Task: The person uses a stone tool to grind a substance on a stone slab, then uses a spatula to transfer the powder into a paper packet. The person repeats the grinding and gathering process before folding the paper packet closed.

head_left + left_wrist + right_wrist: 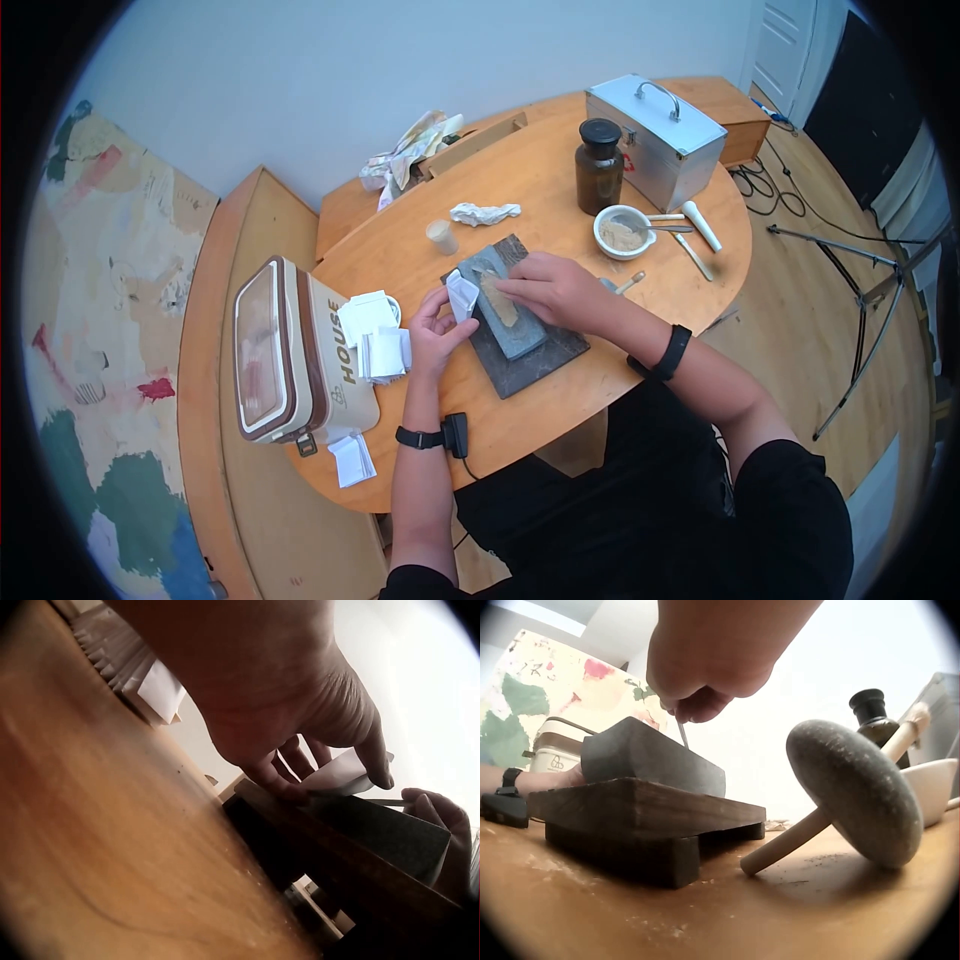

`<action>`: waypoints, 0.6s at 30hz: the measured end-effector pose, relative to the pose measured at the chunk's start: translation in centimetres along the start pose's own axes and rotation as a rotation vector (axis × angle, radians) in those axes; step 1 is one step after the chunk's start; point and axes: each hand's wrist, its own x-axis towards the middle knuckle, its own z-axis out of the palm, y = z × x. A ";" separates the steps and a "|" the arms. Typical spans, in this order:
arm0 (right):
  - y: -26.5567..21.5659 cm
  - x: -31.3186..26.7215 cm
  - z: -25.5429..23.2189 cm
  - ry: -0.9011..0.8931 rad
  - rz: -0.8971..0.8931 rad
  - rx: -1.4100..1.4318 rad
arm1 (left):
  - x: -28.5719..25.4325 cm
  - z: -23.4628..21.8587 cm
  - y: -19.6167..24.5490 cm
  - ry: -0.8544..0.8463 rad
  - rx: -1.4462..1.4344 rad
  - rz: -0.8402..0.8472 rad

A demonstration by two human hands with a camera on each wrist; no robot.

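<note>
Between the thumb and fingers of my left hand (437,335) is a folded white paper (461,296), its open end beside a grey stone block (522,338). Tan powder (500,305) lies in a long patch along the block's top. My right hand (548,290) is over that patch, pinching a thin, narrow tool (682,733) whose tip reaches down to the block. Its exact kind I cannot tell. Under the block is a dark footed board (641,810). In the left wrist view the paper (341,774) overlaps the block's near end.
Right of the board leans a stone wheel (855,791) on a wooden axle. Farther back are a mortar of powder (622,235), a pestle (702,226), a brown bottle (599,168) and a metal case (660,140). Folded papers (384,355) and a cream box (300,350) stand left.
</note>
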 end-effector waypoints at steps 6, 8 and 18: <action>-1.3 -0.6 -1.2 -0.072 -0.034 0.025 | 0.1 -0.2 -0.2 -0.014 0.015 0.009; -1.7 -0.2 -1.1 -0.010 -0.030 0.015 | 0.0 -0.1 -0.3 -0.006 0.011 0.005; -1.3 -0.3 -1.1 -0.107 -0.060 -0.072 | 0.0 0.2 0.4 0.010 0.014 -0.003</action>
